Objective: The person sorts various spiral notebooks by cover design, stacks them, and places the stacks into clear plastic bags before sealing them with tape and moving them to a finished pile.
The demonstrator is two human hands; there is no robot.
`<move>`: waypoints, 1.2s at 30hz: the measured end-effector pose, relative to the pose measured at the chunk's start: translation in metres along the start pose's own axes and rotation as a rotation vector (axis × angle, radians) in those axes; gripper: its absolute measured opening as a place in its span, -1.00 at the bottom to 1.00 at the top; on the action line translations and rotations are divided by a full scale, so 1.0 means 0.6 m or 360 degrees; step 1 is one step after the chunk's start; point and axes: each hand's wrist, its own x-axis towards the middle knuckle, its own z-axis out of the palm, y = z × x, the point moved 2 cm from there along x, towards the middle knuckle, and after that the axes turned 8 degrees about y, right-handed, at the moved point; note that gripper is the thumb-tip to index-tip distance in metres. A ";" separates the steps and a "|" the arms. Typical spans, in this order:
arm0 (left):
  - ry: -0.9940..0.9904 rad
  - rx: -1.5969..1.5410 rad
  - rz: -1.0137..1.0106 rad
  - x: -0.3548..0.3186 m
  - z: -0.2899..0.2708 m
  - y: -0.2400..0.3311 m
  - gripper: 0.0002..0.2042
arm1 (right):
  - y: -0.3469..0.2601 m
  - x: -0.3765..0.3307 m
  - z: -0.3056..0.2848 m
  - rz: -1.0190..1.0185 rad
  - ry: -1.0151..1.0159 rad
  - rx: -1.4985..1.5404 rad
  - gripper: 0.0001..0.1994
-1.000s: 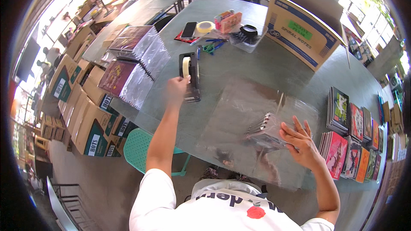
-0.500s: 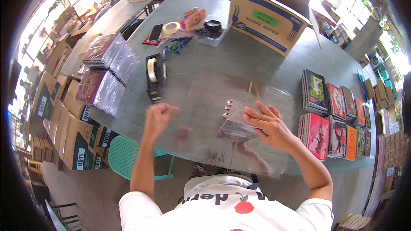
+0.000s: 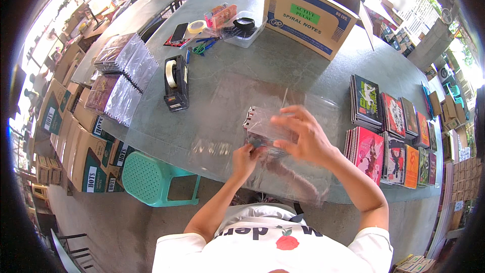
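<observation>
A small stack of spiral notebooks [image 3: 262, 126] wrapped in clear plastic lies on a sheet of clear plastic film [image 3: 227, 116] spread over the grey table [image 3: 283, 60]. My right hand [image 3: 303, 139] presses on the wrapped stack from the right with fingers spread. My left hand [image 3: 246, 157] pinches the wrap at the stack's near left corner. A black tape dispenser [image 3: 176, 83] with a roll of clear tape stands to the left, apart from both hands.
Rows of colourful spiral notebooks [image 3: 391, 131] lie at the table's right. A cardboard box [image 3: 310, 15] stands at the back, beside a clear tray [image 3: 245, 30], tape roll, phone and scissors. Wrapped bundles [image 3: 121, 78] sit at left. A green stool [image 3: 154, 179] and cartons stand below.
My left hand has come away from the tape dispenser to the near corner of the wrapped stack. My right hand stayed on the stack.
</observation>
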 end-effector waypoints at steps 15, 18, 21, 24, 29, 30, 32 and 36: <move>-0.0493 -0.1190 -0.1281 -0.014 -0.211 -0.019 -0.20 | 0.076 -0.123 0.174 0.1331 -0.0267 0.1971 -0.26; 0.0160 -0.1794 -0.1347 0.061 -0.396 0.000 -0.16 | -0.037 0.013 0.104 0.0939 -0.0121 0.2738 -0.28; 0.0802 -0.1856 -0.0473 0.126 -0.542 -0.036 -0.23 | -0.089 0.062 0.069 0.0461 -0.0049 0.2539 -0.33; 0.1146 -0.1386 -0.0054 0.223 -0.661 -0.105 -0.28 | -0.066 0.039 0.097 0.0746 -0.0304 0.2123 -0.41; 0.1277 -0.1549 -0.0213 0.324 -0.698 -0.284 -0.26 | -0.060 0.043 0.118 0.0816 -0.0204 0.1814 -0.50; 0.1325 -0.1695 -0.0371 0.332 -0.695 -0.351 -0.42 | -0.057 0.046 0.120 0.0858 -0.0211 0.1812 -0.52; 0.1187 -0.1365 -0.0463 0.254 -0.814 -0.534 -0.31 | -0.052 0.050 0.155 0.0746 -0.0371 0.1914 -0.54; 0.1387 -0.1429 -0.0934 0.351 -0.639 -0.478 -0.22 | -0.077 0.070 0.181 0.0940 -0.0414 0.1673 -0.63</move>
